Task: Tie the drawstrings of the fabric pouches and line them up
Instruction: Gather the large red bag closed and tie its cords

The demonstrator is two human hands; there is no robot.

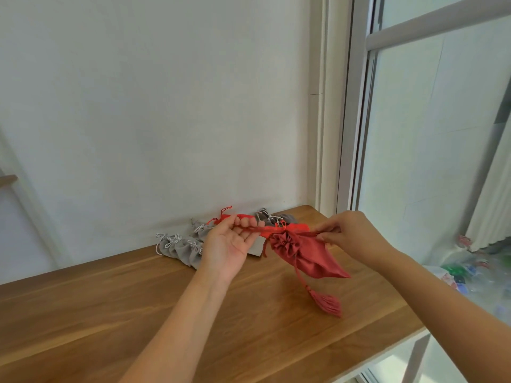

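Observation:
A dark red satin pouch [309,257] hangs in the air above the wooden table [138,313], its mouth gathered into a ruffle. My left hand [229,244] is palm up with the fingers curled over one red drawstring end. My right hand [345,233] pinches the other end, so the cord is stretched between them. A red tassel [329,304] dangles from the pouch on a cord. Behind my hands, along the wall, lie several grey pouches [179,250] with tied white cords and a bright red pouch [279,229].
A white wall stands just behind the row of pouches. The table's right edge [409,331] drops off beside a window frame [356,106]. Plastic bottles and a pale curtain show past that edge at the right.

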